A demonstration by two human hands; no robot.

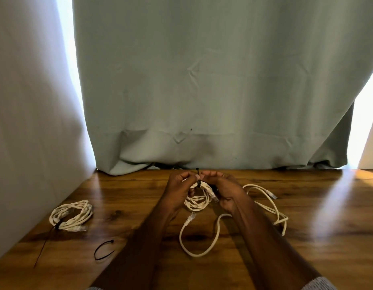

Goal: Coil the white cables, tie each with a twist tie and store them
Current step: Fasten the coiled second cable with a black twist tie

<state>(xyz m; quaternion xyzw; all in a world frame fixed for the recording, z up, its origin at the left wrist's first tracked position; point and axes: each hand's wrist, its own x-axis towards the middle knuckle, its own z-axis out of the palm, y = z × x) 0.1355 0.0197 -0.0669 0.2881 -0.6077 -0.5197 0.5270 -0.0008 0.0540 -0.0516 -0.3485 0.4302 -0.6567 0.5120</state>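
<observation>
Two hands meet over the coiled cable [197,197] held just above the table [307,206] — your left hand [178,190] and right hand [225,190] both pinch the black tie [198,181] at its top, so cinch it snug while keeping the loops bunched — don't let them splay.

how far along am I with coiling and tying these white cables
One coil lies tied at the table's left. Your left hand and right hand hold a second coil, working a black tie onto it. A loose cable remains uncoiled; a spare tie waits. Nothing looks stored.
</observation>
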